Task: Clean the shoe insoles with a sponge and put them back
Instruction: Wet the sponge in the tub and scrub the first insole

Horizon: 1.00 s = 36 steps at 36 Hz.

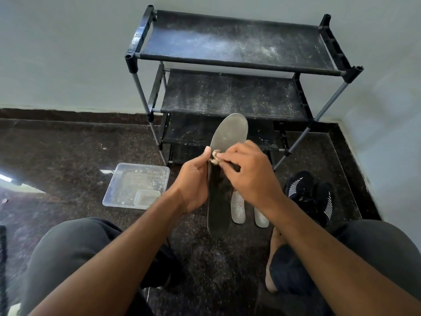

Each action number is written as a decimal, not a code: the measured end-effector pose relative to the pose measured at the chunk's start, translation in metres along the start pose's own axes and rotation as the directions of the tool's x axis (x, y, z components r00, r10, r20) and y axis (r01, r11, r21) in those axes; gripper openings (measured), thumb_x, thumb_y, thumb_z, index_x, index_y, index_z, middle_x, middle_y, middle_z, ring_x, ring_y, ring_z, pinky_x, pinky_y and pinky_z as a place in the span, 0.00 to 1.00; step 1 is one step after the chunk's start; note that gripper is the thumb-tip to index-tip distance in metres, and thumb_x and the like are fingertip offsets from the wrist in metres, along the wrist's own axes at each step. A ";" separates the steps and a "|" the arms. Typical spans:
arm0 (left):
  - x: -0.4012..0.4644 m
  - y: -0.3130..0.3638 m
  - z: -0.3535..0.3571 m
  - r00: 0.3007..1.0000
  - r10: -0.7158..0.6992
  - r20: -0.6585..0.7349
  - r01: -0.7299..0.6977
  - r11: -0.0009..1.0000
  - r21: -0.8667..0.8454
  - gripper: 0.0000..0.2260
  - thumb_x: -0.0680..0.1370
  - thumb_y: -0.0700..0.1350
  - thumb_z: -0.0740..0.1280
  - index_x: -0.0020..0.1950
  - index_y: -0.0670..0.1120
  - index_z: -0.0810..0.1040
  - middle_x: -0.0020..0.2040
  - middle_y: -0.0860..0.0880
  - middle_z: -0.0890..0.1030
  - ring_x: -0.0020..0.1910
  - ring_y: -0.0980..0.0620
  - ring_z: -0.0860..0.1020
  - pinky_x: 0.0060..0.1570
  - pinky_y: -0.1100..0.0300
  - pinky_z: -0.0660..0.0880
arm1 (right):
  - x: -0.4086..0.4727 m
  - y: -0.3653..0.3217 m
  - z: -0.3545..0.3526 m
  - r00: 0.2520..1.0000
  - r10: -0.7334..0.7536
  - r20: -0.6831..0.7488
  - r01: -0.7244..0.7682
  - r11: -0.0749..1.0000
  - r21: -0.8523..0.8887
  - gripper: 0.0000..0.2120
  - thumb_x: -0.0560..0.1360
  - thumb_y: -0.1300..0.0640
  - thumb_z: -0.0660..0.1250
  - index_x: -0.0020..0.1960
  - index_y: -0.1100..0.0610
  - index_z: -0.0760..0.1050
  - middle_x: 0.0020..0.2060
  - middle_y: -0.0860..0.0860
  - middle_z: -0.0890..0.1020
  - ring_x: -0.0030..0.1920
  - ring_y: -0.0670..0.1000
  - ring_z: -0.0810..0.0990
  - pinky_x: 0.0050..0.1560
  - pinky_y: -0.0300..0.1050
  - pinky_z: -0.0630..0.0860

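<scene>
1 insole [227, 135] in left hand [193, 181]; 2 insoles [238, 208] on floor; 2 shoes [303, 188].

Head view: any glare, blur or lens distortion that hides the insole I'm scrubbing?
Head view: bright window glare on the polished floor at far left, away from the work; wide-angle bending curves the shoe rack and wall edges; the held insole is evenly lit and fairly sharp, though the sponge is mostly hidden between the left hand and right hand.
</scene>
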State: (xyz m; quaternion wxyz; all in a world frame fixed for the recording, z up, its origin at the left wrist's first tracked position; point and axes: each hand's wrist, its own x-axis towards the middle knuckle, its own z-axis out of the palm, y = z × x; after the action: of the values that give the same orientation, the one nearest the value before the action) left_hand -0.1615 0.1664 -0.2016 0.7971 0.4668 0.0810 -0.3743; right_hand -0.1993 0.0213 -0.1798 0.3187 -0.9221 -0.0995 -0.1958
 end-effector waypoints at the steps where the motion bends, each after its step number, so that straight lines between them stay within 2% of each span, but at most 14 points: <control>1: 0.000 0.000 0.000 1.000 -0.008 -0.003 0.008 1.000 -0.004 0.24 0.87 0.57 0.54 0.68 0.42 0.80 0.54 0.43 0.84 0.54 0.46 0.82 0.60 0.50 0.79 | 0.000 -0.001 0.003 1.000 -0.010 0.002 0.010 1.000 -0.017 0.06 0.76 0.60 0.73 0.51 0.58 0.86 0.40 0.50 0.81 0.44 0.51 0.75 0.47 0.47 0.75; 3: 0.004 0.000 -0.005 1.000 -0.006 -0.026 0.006 1.000 -0.017 0.24 0.86 0.57 0.57 0.65 0.40 0.81 0.54 0.44 0.83 0.53 0.49 0.82 0.61 0.53 0.76 | -0.005 -0.006 0.008 0.985 -0.074 0.153 0.074 0.997 0.007 0.06 0.76 0.59 0.71 0.49 0.57 0.87 0.40 0.50 0.81 0.44 0.51 0.74 0.46 0.48 0.74; 6: 0.003 0.004 -0.009 0.999 -0.018 -0.033 0.018 1.000 -0.005 0.28 0.86 0.60 0.52 0.70 0.41 0.78 0.67 0.39 0.81 0.65 0.42 0.80 0.67 0.51 0.74 | -0.010 -0.010 0.004 0.900 -0.122 0.418 0.095 0.992 0.085 0.06 0.74 0.59 0.71 0.46 0.55 0.88 0.39 0.48 0.82 0.43 0.47 0.72 0.46 0.45 0.73; 9: 0.002 0.008 -0.009 0.999 0.020 -0.046 -0.022 0.999 -0.036 0.28 0.87 0.60 0.50 0.67 0.42 0.80 0.65 0.38 0.82 0.63 0.42 0.82 0.63 0.49 0.77 | -0.008 -0.005 -0.007 0.948 -0.095 0.302 0.077 0.995 0.071 0.06 0.73 0.59 0.72 0.47 0.56 0.87 0.38 0.48 0.82 0.43 0.48 0.74 0.45 0.45 0.73; 12: 0.001 0.007 -0.003 0.998 0.026 -0.064 -0.028 0.999 -0.034 0.29 0.86 0.61 0.51 0.68 0.41 0.80 0.61 0.40 0.84 0.56 0.44 0.84 0.60 0.48 0.78 | -0.001 0.003 -0.007 0.996 -0.053 0.067 0.059 0.994 -0.095 0.05 0.75 0.59 0.72 0.48 0.58 0.86 0.38 0.49 0.80 0.41 0.52 0.73 0.41 0.53 0.74; 14: 0.002 0.005 -0.002 0.997 0.030 -0.073 -0.034 0.998 -0.050 0.30 0.86 0.61 0.51 0.69 0.40 0.79 0.63 0.38 0.83 0.58 0.43 0.83 0.62 0.47 0.78 | -0.001 0.002 -0.001 0.999 -0.040 0.025 0.044 0.988 -0.151 0.04 0.76 0.59 0.72 0.46 0.57 0.86 0.38 0.49 0.80 0.41 0.52 0.73 0.40 0.55 0.73; 17: 0.004 0.005 -0.004 0.993 0.054 -0.101 -0.062 0.996 -0.071 0.30 0.87 0.61 0.50 0.69 0.38 0.78 0.66 0.36 0.81 0.63 0.42 0.82 0.60 0.50 0.81 | -0.012 -0.008 0.009 0.980 -0.064 0.187 0.091 0.986 -0.139 0.05 0.75 0.58 0.71 0.45 0.54 0.86 0.38 0.48 0.80 0.44 0.51 0.73 0.42 0.52 0.72; 20: 0.001 0.009 -0.004 0.995 0.037 -0.093 -0.046 0.995 -0.092 0.32 0.86 0.62 0.50 0.69 0.37 0.77 0.64 0.34 0.82 0.59 0.42 0.84 0.52 0.52 0.84 | -0.018 -0.012 0.009 0.927 -0.102 0.362 0.147 0.984 -0.098 0.07 0.74 0.55 0.70 0.44 0.53 0.87 0.38 0.47 0.80 0.45 0.51 0.74 0.44 0.51 0.71; 22: 0.000 0.009 -0.004 0.994 0.056 -0.099 -0.065 0.994 -0.090 0.31 0.87 0.61 0.51 0.70 0.36 0.76 0.63 0.36 0.82 0.54 0.44 0.85 0.48 0.53 0.84 | -0.012 -0.007 0.003 0.953 -0.112 0.282 0.151 0.981 -0.122 0.06 0.75 0.55 0.70 0.44 0.53 0.87 0.37 0.47 0.80 0.43 0.51 0.74 0.42 0.51 0.71; 26: -0.001 0.008 -0.002 0.994 0.064 -0.089 -0.069 0.996 -0.053 0.30 0.87 0.61 0.51 0.70 0.38 0.78 0.65 0.37 0.81 0.63 0.41 0.81 0.65 0.46 0.78 | 0.003 0.004 -0.002 0.998 -0.063 0.011 0.064 0.976 -0.210 0.05 0.77 0.58 0.71 0.46 0.57 0.86 0.38 0.49 0.79 0.42 0.53 0.73 0.40 0.54 0.72; 28: -0.002 0.008 -0.002 0.993 0.074 -0.091 -0.078 0.996 -0.042 0.30 0.87 0.60 0.50 0.68 0.38 0.79 0.65 0.36 0.81 0.61 0.42 0.82 0.63 0.46 0.80 | 0.000 0.002 0.003 0.994 -0.076 0.082 0.091 0.975 -0.202 0.05 0.76 0.59 0.71 0.47 0.56 0.86 0.39 0.49 0.79 0.43 0.53 0.73 0.41 0.53 0.73; 32: 0.001 0.010 -0.006 0.991 0.065 -0.115 -0.068 0.997 -0.027 0.31 0.87 0.62 0.48 0.66 0.38 0.79 0.63 0.34 0.82 0.59 0.42 0.84 0.55 0.49 0.82 | -0.013 -0.001 0.009 0.892 -0.072 0.447 0.134 0.985 -0.108 0.07 0.76 0.54 0.70 0.47 0.53 0.87 0.41 0.47 0.80 0.47 0.51 0.75 0.49 0.55 0.77; 34: 0.000 0.011 -0.006 0.990 0.050 -0.129 -0.054 0.998 -0.032 0.31 0.87 0.62 0.49 0.64 0.38 0.79 0.61 0.35 0.83 0.58 0.42 0.84 0.54 0.49 0.83 | -0.011 0.002 0.003 0.905 -0.092 0.415 0.143 0.985 -0.094 0.07 0.76 0.55 0.71 0.48 0.54 0.87 0.40 0.48 0.80 0.45 0.51 0.75 0.48 0.55 0.78; 36: 0.001 0.009 -0.007 0.992 0.045 -0.114 -0.050 0.998 -0.038 0.30 0.87 0.61 0.50 0.65 0.39 0.80 0.61 0.37 0.84 0.56 0.43 0.85 0.52 0.49 0.83 | -0.004 0.005 -0.006 0.959 -0.094 0.266 0.135 0.981 -0.139 0.05 0.76 0.57 0.72 0.48 0.57 0.86 0.39 0.49 0.80 0.43 0.51 0.74 0.43 0.53 0.77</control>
State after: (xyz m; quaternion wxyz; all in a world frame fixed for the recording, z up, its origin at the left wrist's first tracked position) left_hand -0.1533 0.1742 -0.1995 0.8094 0.4727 0.1227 -0.3262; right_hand -0.2034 0.0133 -0.1795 0.2181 -0.9544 -0.1781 -0.0992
